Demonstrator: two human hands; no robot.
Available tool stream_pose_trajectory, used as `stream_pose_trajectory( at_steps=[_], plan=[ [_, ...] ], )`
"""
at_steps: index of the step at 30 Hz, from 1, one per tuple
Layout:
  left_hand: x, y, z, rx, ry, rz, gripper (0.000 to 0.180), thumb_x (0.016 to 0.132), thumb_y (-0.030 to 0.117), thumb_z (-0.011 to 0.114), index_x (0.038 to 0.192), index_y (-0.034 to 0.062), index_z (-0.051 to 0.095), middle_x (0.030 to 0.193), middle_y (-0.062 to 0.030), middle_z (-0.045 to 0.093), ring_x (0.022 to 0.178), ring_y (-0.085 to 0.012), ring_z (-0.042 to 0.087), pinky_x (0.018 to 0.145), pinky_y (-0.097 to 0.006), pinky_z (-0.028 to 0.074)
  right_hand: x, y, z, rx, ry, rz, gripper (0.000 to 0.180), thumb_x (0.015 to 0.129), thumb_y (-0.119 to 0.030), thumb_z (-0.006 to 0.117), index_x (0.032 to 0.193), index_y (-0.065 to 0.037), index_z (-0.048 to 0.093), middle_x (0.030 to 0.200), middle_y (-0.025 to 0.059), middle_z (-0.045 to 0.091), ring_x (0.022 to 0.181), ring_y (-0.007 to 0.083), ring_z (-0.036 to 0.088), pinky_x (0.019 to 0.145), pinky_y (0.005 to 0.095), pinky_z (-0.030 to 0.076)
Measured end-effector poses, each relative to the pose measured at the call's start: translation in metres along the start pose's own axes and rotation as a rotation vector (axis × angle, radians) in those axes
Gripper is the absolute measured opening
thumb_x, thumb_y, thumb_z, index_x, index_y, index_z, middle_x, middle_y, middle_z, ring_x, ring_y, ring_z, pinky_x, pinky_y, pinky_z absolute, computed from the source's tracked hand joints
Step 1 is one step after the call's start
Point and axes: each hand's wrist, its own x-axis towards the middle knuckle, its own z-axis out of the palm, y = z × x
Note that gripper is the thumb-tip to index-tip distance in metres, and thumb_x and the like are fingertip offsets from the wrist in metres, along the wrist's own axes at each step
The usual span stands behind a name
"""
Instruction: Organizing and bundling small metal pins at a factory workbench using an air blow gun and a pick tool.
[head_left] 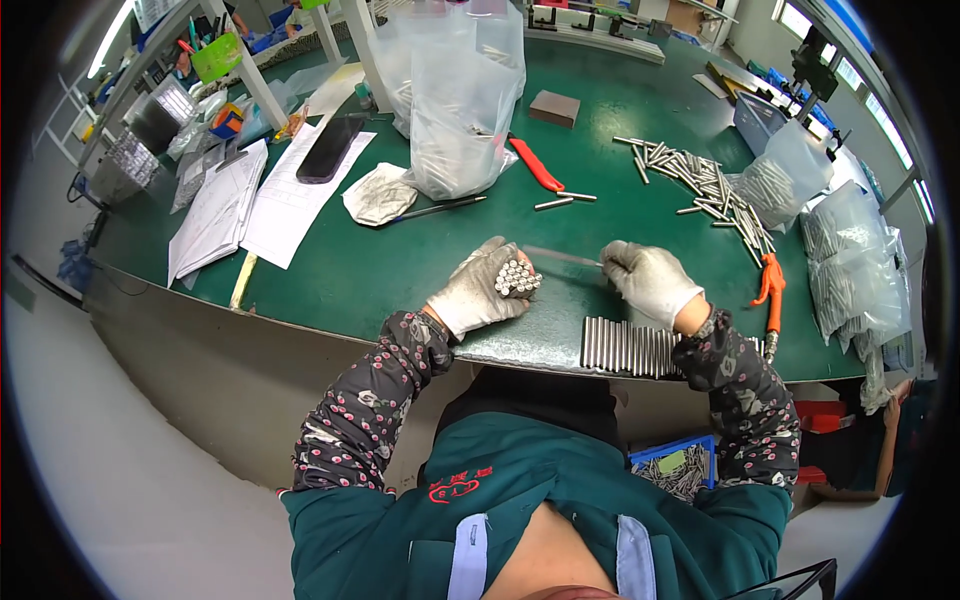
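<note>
Gloves cover both hands. The left hand [482,290] is closed around a bundle of metal rods [517,278], ends showing toward the right; about a dozen and a half ends can be made out, though an exact count is beyond me. The right hand [648,281] pinches one single rod [562,257], blurred, which stretches from its fingertips across toward the bundle, its far end just above it.

Just below the right hand, at the near edge of the green table [380,270], lies a row of rods [630,347] side by side, roughly twenty, partly hidden by the right sleeve. Beyond the right hand, a loose heap of rods [700,185] is scattered, too many to count. Two more rods [565,200] lie apart beyond the grip, near one red-handled cutter [536,164]. One orange air gun [771,284] lies just right of the right hand. One large clear bag [462,95] stands beyond the left hand, one pen [440,208] before it. Under the table, one blue bin of rods [680,465] shows beside the right elbow.
</note>
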Motion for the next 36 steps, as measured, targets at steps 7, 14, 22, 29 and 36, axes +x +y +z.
stream_pose_trajectory(
  at_steps=[7,14,22,29,36],
  plan=[
    [-0.001,-0.007,-0.001,-0.044,-0.041,-0.029,0.04,0.062,0.002,0.075,0.097,0.0054,0.054,0.092,-0.0036,0.048,0.09,-0.0162,0.051,0.081,-0.027,0.043,0.011,-0.029,-0.019,0.037,-0.024,0.126,0.041,0.081,-0.048,0.053,0.09,-0.011,0.068,0.074,0.0129,0.065,0.074,0.0313,0.063,0.07,0.0375,0.049],
    [-0.001,0.019,-0.01,0.106,-0.064,-0.071,0.07,0.062,0.01,0.078,0.122,-0.0014,0.044,0.107,-0.0115,0.051,0.101,-0.0222,0.051,0.091,-0.03,0.041,0.039,-0.033,-0.01,-0.134,-0.183,-0.102,0.053,0.078,-0.06,0.053,0.081,-0.01,0.071,0.074,0.0147,0.066,0.073,0.0323,0.063,0.07,0.0369,0.051],
    [0.0,0.024,-0.016,0.083,-0.156,-0.238,0.079,0.061,0.017,0.079,0.126,-0.0051,0.039,0.127,-0.0228,0.041,0.121,-0.0317,0.04,0.101,-0.032,0.033,0.054,-0.027,-0.035,-0.021,-0.268,-0.11,0.046,0.076,-0.051,0.06,0.085,-0.007,0.07,0.079,0.0165,0.065,0.076,0.029,0.063,0.074,0.0338,0.049],
    [0.001,0.003,-0.002,0.132,-0.087,-0.15,0.072,0.061,0.017,0.08,0.121,-0.001,0.044,0.133,-0.0235,0.037,0.126,-0.0337,0.035,0.104,-0.033,0.029,0.065,0.005,-0.048,-0.025,-0.195,-0.094,0.047,0.074,-0.053,0.061,0.082,-0.008,0.071,0.075,0.0148,0.066,0.07,0.0274,0.063,0.07,0.0338,0.05],
    [0.003,0.018,-0.01,0.119,-0.177,-0.192,0.075,0.062,0.019,0.079,0.125,-0.0015,0.042,0.135,-0.0238,0.034,0.127,-0.0342,0.033,0.105,-0.035,0.029,0.071,0.004,-0.039,-0.127,-0.205,-0.055,0.047,0.073,-0.053,0.063,0.085,-0.009,0.071,0.078,0.0135,0.067,0.076,0.0286,0.064,0.074,0.0335,0.05]
  ],
)
